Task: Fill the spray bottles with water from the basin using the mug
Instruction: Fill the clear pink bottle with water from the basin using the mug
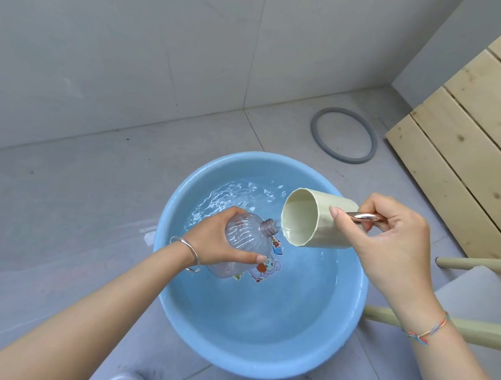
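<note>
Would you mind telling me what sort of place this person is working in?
Probably a bathroom or wash area: grey floor tiles meet tiled walls, a blue basin of water sits on the floor, and a grey ring lies near the corner.

Tilted mug (314,221) — bottle (245,241) — basin (350,317)

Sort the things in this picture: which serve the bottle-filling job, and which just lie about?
In the job: blue basin, water, clear bottle in the left hand, cream mug in the right hand.
Lying about: grey ring on the floor, wooden slatted panel.
</note>
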Demonstrator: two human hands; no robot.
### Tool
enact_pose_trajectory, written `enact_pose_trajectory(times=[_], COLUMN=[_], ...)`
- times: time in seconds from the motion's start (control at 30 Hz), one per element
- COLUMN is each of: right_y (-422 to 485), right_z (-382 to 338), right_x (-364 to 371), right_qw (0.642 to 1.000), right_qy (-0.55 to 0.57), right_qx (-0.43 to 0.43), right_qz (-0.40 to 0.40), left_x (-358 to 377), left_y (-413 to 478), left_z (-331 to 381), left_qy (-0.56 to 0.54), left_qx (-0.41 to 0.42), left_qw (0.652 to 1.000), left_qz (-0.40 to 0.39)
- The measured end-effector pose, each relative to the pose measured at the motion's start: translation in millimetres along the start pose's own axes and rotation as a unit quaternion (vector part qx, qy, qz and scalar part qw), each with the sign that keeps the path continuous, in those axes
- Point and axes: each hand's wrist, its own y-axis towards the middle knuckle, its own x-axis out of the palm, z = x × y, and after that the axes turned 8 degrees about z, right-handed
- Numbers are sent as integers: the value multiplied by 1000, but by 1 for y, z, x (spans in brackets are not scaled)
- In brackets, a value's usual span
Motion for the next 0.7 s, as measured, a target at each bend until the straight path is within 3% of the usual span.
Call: enact_pose_trajectory(times=[0.7], right_y=[-2], right_z=[-8], right_x=[6], right_qw=[982], right_qy=[-79], right_qx=[-173], right_qz=[-8], left_x=[1], left_y=[-3], left_z=[0], left_qy=[-2], left_qx=[-4], left_qw=[1000], left_qz=[-12])
